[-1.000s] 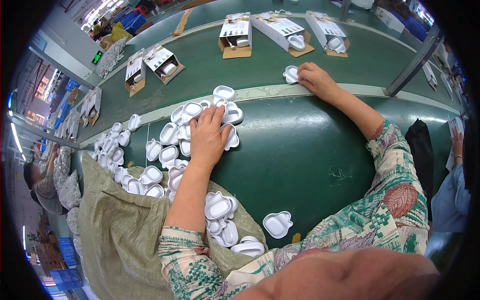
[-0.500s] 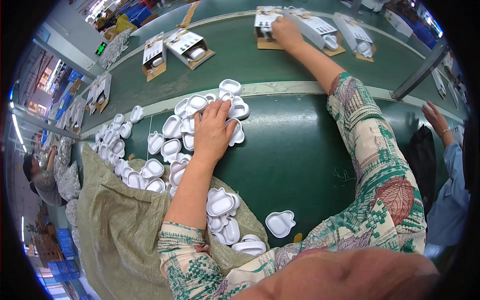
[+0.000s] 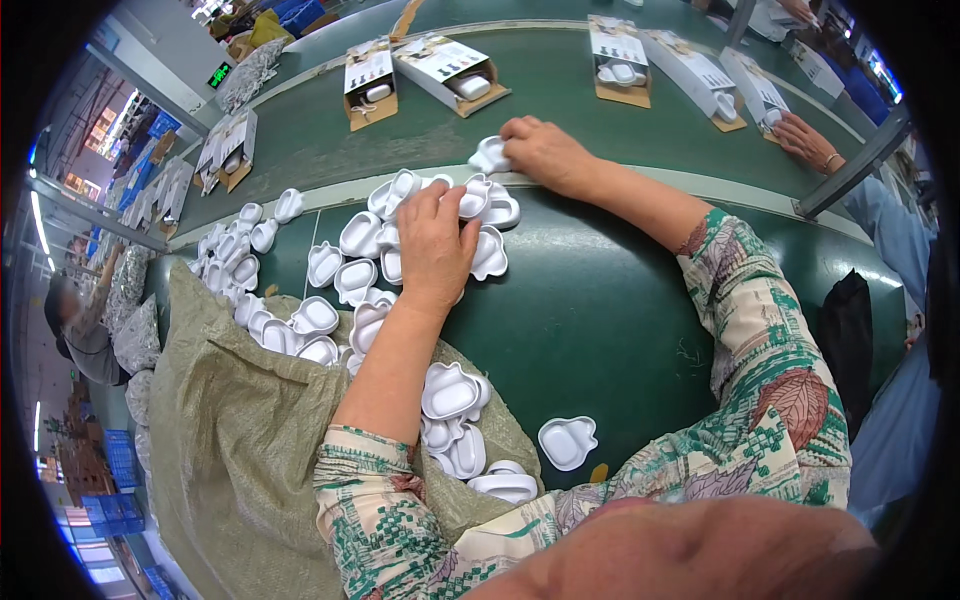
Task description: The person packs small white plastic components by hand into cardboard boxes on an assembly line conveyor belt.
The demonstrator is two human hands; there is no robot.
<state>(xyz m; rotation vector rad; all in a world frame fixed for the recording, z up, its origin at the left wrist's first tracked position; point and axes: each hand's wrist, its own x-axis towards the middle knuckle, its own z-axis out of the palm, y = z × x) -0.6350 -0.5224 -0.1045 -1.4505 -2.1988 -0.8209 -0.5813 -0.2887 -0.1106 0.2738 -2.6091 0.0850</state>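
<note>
My left hand lies over a heap of white plastic dishes on the near side of the table, thumb apart and fingers stretched across them. At the belt's near edge, my right hand grips a white plastic dish by its right side. The dishes are small, rounded and lobed at one end. More of them spill from an olive woven sack below my left forearm. One single dish lies apart near my body.
On the green belt stand open printed cartons with white parts inside, several to the left and right. A co-worker's hand touches a carton at the far right. A metal post rises beside the belt.
My right hand has drawn back from a carton to the belt's near edge and now grips a dish. The cartons have shifted right. A co-worker's hand has reached to the rightmost carton.
</note>
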